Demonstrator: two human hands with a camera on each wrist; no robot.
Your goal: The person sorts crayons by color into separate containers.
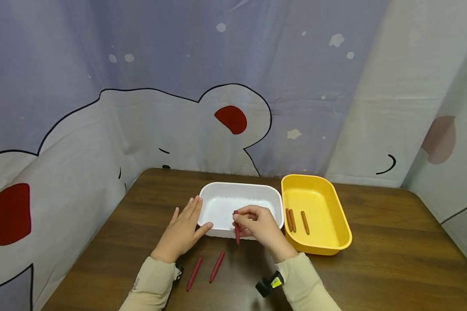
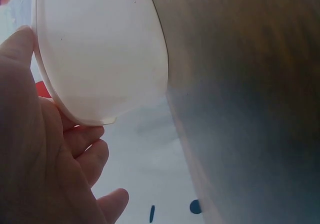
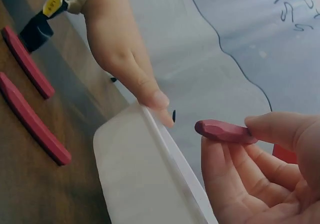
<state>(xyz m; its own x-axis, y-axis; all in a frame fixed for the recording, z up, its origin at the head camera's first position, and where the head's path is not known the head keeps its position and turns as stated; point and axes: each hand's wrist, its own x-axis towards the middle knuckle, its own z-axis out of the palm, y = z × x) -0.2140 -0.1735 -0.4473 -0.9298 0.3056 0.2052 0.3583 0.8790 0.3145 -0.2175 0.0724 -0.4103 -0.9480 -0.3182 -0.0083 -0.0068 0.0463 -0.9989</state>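
My right hand [image 1: 262, 225] pinches a dark red crayon [image 1: 238, 235] between thumb and fingers, above the near rim of a white plastic tub [image 1: 241, 184]. Seen from the right wrist, the held crayon [image 3: 225, 132] has flat facets and a blunt, rounded end. My left hand [image 1: 180, 233] rests its straight fingers on the tub's left end, with the thumb along the near rim. Two more red crayons, one on the left [image 1: 194, 273] and one on the right [image 1: 217, 267], lie on the table in front of the tub.
A yellow tub [image 1: 320, 249] stands against the right end of the white one. Inside it lie three orange-brown crayons [image 1: 305, 222]. The brown wooden table [image 1: 389, 242] has a patterned curtain [image 1: 171, 129] behind it.
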